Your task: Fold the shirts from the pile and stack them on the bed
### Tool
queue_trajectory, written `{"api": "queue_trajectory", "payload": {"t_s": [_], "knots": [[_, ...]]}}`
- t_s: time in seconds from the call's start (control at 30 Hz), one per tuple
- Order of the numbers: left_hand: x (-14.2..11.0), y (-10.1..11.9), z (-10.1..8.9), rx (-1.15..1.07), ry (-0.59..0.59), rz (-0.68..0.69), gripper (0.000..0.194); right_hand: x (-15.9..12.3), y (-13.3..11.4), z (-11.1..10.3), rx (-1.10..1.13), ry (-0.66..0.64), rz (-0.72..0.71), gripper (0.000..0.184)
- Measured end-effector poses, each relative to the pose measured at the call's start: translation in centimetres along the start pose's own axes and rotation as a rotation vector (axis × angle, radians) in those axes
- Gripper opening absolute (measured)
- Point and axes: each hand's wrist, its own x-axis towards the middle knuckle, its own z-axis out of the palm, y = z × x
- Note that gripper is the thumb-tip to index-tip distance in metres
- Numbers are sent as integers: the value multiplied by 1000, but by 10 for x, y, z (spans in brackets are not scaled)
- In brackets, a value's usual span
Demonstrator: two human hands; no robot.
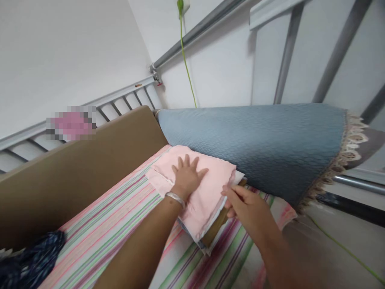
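Observation:
My left hand (pixel 188 176) lies flat on a folded pink cloth (pixel 215 172), fingers spread, a pale bracelet at the wrist. At the right edge of the pink cloth, my right hand (pixel 246 204) has thumb and index finger pinched together on the cloth's border. Under the pink cloth is a stack of other folded cloths; white and brown (pixel 218 224) layers show along the near right side. The stack rests on a striped sheet (pixel 120 228).
A blue quilted cover (pixel 249 136) with lace trim is draped behind the stack. A tan padded board (pixel 90 164) runs along the left. Dark blue patterned fabric (pixel 39 257) lies at lower left. Grey-white railings (pixel 120 98) and a green cord (pixel 187 66) stand behind.

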Motion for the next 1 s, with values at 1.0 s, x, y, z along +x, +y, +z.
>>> {"api": "queue_trajectory", "payload": {"t_s": [1.0], "knots": [[-501, -164, 106, 302, 140, -876, 46, -50, 14, 118, 26, -238, -374, 41]]}}
